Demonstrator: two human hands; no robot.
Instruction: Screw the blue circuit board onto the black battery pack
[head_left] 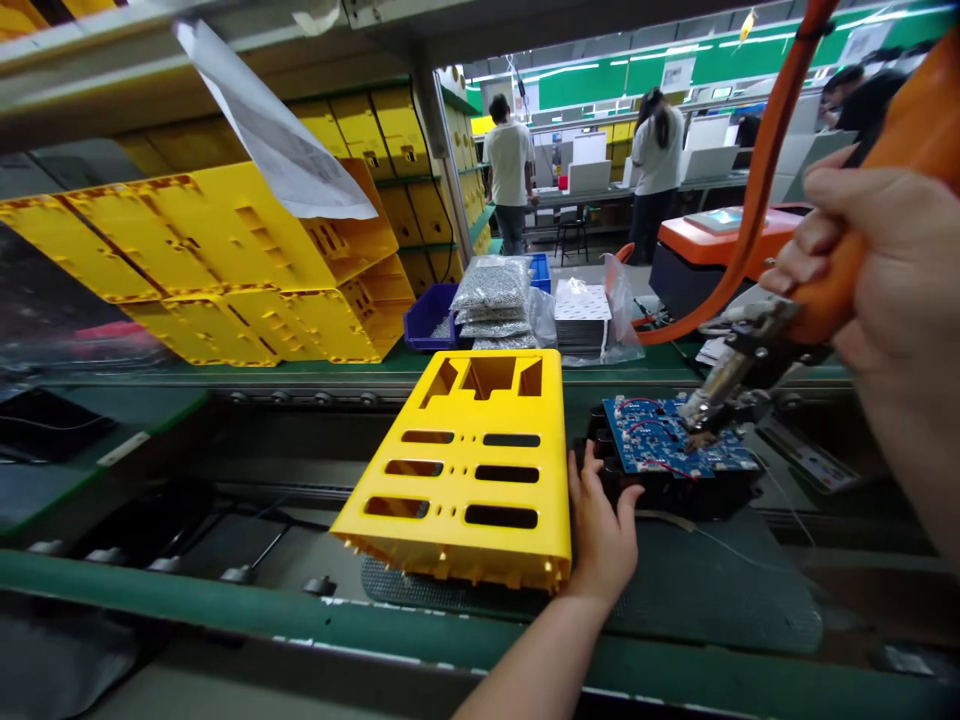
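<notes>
My right hand (892,240) grips an orange gun-shaped tool (836,285) with a metal nozzle. The nozzle's tip is over a blue circuit board (652,435), apparently touching it. Thin red and white wires run across the board, which lies on a black base (694,497). My left hand (604,530) is between that base and a yellow plastic housing (457,455). Its thumb and fingers are apart, with the fingertips against the base's left side. The housing, with slots in its top face, rests on a dark green mat-like board (705,590).
Stacked yellow housings (247,270) stand at the back left, a paper sheet (277,130) hanging over them. Behind the work are bags of small metal parts (491,290), a blue bin (431,318) and an orange-black machine (727,245). An orange hose (757,200) hangs near the tool. People stand farther back.
</notes>
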